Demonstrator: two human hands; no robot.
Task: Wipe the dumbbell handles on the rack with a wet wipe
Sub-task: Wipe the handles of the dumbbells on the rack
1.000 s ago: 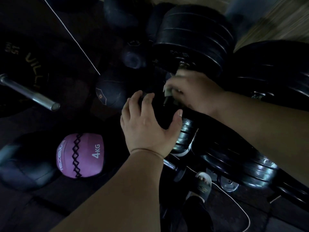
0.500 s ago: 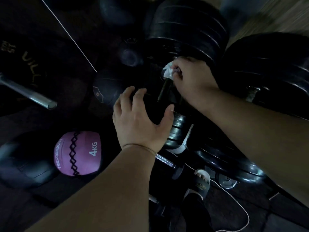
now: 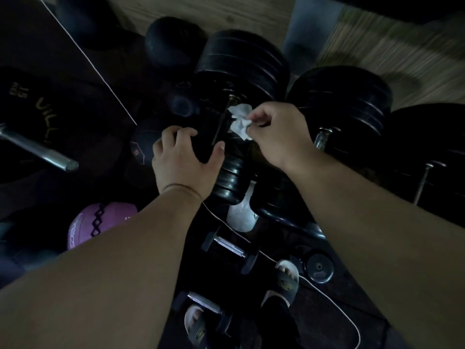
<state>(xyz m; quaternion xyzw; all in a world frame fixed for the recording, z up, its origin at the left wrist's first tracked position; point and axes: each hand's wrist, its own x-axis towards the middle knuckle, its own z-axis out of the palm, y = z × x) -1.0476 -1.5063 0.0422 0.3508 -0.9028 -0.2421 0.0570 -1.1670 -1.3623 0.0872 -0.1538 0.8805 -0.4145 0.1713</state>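
Observation:
A big black plate dumbbell (image 3: 241, 64) lies on the rack at the centre, its dark handle (image 3: 220, 127) running down towards its near head (image 3: 232, 177). My right hand (image 3: 279, 132) pinches a crumpled white wet wipe (image 3: 239, 120) just to the right of that handle. My left hand (image 3: 181, 159) rests over the near head, fingers curled over its edge and thumb spread. A second large dumbbell (image 3: 344, 102) with a metal handle (image 3: 322, 139) lies to the right.
A pink 4 kg medicine ball (image 3: 100, 222) and dark balls lie lower left. A steel barbell end (image 3: 50, 154) juts in from the left. Small dumbbells (image 3: 231, 250), a loose plate (image 3: 319, 268), a white cord (image 3: 327, 290) and my sandalled feet (image 3: 284, 280) are below.
My right hand has lifted off the dumbbell handle and drawn right, so the wipe now shows open beside it. My left hand stays on the near head. The view has tilted down.

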